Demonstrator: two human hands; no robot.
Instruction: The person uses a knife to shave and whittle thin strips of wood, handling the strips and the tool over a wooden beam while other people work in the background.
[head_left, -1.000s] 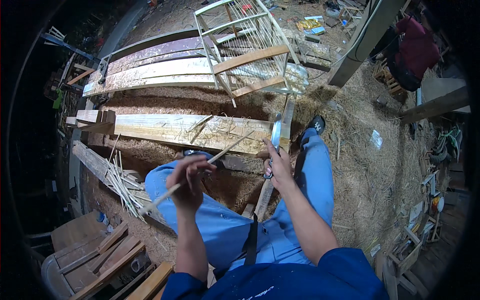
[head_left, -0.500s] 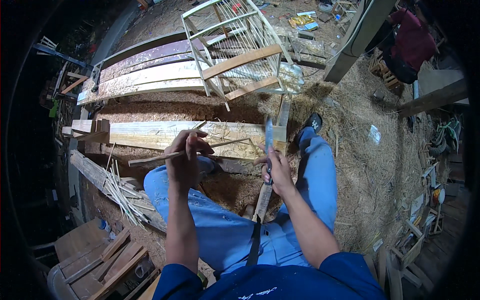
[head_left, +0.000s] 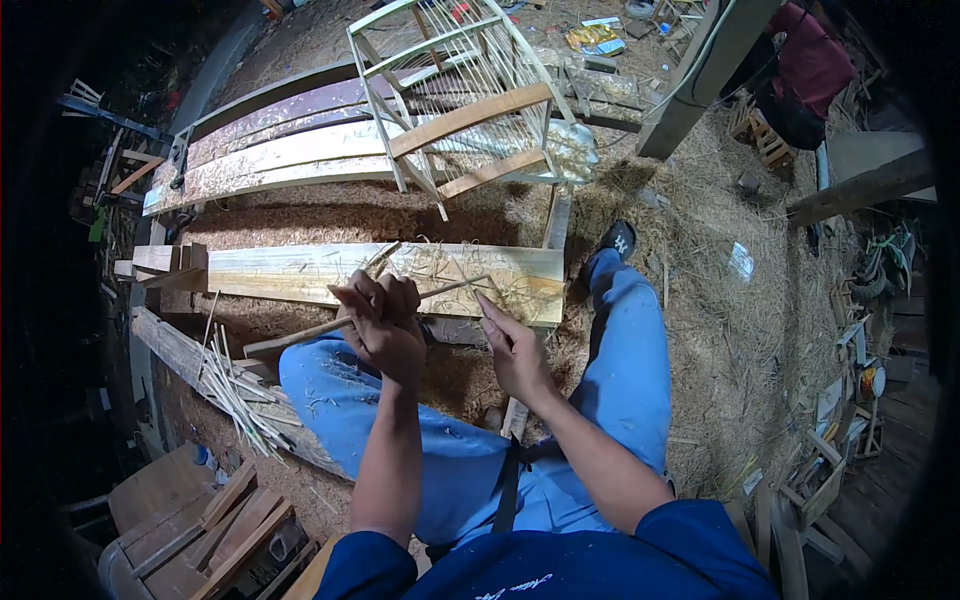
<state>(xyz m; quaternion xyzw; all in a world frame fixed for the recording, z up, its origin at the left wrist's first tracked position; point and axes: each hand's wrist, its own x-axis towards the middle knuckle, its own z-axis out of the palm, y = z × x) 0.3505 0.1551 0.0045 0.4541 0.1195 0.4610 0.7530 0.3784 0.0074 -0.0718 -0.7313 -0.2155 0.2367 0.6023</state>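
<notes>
In front of my lap, my left hand is closed around a thin wooden strip. The strip slants up from above my left knee toward a bent far tip just ahead of my right hand. That hand has its fingers curled, with one pointing up and left beside the strip's tip. The knife it gripped a moment earlier is hardly visible now, its blade and handle hidden by the hand. Beyond both hands lies a pale plank strewn with curled shavings.
A slatted wooden frame stands on long boards farther off. Thin strips lie in a bundle at left on a rough board. A post rises at upper right, near a person in dark red. Shavings cover the ground.
My left hand has turned over and shifted right along with the strip. My right hand has swung left and lower, and the knife's upright blade has gone out of sight.
</notes>
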